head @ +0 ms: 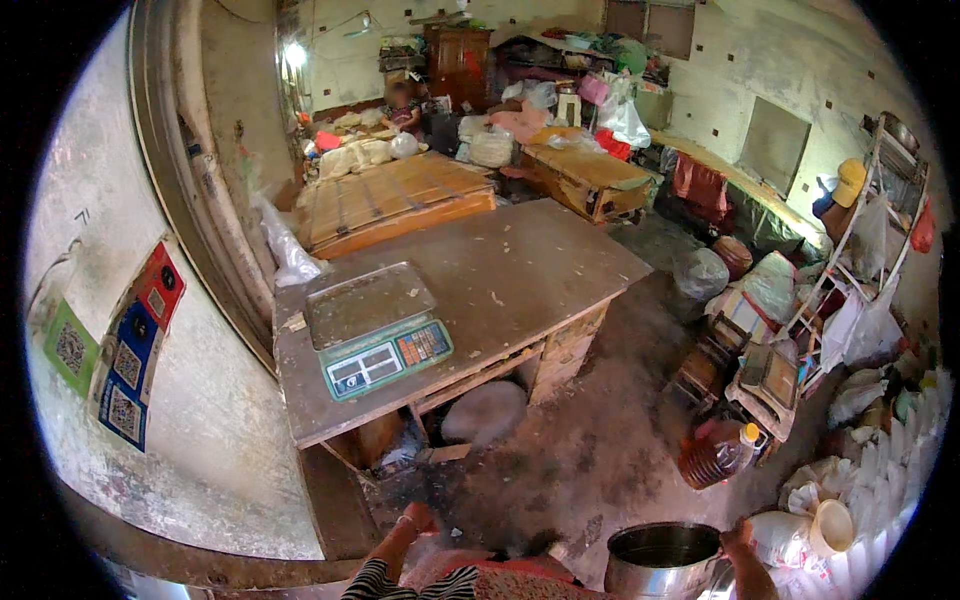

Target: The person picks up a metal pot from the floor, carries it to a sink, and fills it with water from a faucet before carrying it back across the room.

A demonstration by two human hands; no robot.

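My right hand (737,538) grips the right side of a large metal pot (660,581) at the bottom of the view. The pot is upright, and its inside looks dark; what it holds cannot be made out. To the left, my left hand (420,519) hangs in front of my body with its fingers curled in and nothing visible in it. Ahead of me stands a brown wooden desk (495,262). A digital weighing scale (386,360) with a flat metal pan (371,304) sits on its near left part.
A plastic jug of dark liquid with a yellow cap (716,457) stands on the floor at right. Beyond it are a wooden stool (765,382) and a metal rack (847,262). White sacks (780,536) line the lower right. A person (403,109) sits far back.
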